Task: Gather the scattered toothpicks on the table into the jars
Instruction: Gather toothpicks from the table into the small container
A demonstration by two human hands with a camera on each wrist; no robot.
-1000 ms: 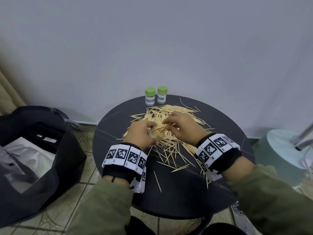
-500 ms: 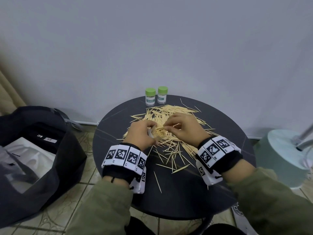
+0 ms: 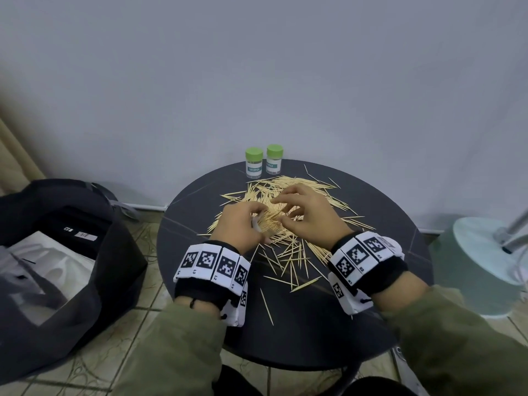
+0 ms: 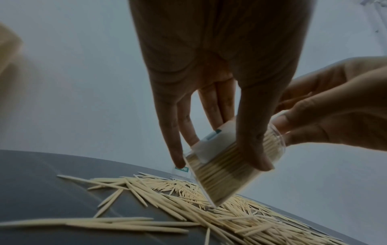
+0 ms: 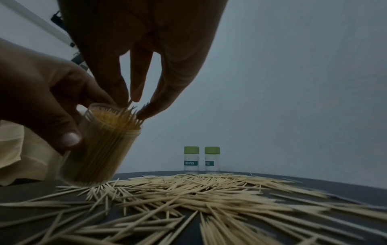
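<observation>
1. My left grip [image 3: 238,224] is wrapped around an open clear jar [image 5: 100,145]; thumb and fingers curl round its wall. The jar is tilted, its mouth toward my right hand, its base edge touching the toothpick pile.
2. The held jar is packed nearly full of toothpicks; several tips stand proud of the rim.
3. My right grip [image 3: 310,215] is at the jar mouth, fingertips [image 5: 144,112] drawn together at the protruding tips. I cannot tell whether they actually pinch a toothpick.
4. The scattered toothpicks [image 3: 288,241] lie in a dense pile under and around both hands, at the centre of the round dark bench [image 3: 314,332]. The pile thins out toward 6 o'clock, where single sticks lie apart from the rest.
5. Two more jars, the left capped jar [image 3: 253,164] and the right capped jar [image 3: 274,160], stand upright just beside each other at 12 o'clock on the bench, near the wall. Both carry green lids and a label reading TOOTHPICK.
6. Both wrists carry bands with black-and-white markers.
7. A black bag [image 3: 57,252] sits on the tiled floor at 9 o'clock of the bench. A pale green round base [image 3: 480,267] stands on the floor at 3 o'clock.
</observation>
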